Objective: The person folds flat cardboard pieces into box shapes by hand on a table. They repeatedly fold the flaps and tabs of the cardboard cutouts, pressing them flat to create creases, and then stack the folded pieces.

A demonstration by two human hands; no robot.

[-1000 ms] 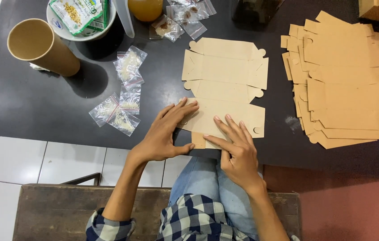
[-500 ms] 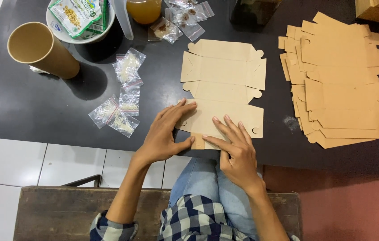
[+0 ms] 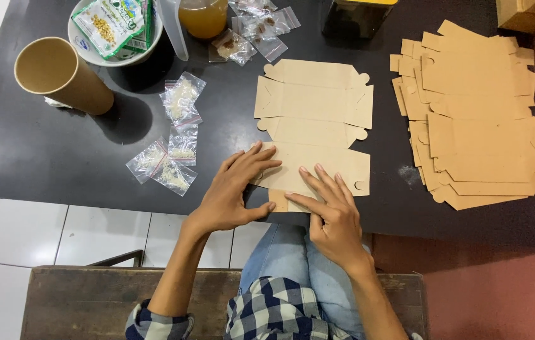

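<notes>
Currently pressing: left hand (image 3: 233, 192) and right hand (image 3: 333, 211), fingers spread flat, empty, pinning near edge of flat cardboard box blank (image 3: 311, 119) at black table (image 3: 59, 157) edge, apparently to crease flap.

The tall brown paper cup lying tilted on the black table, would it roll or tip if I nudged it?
The paper cup looks tilted, its open mouth showing an empty inside, so it is probably light and easy to shove. Its round, tapered wall would likely roll in a curve. Thin paper sides may dent under a hard squeeze. Both hands, left and right, press the flat cardboard blank, away from it.
</notes>
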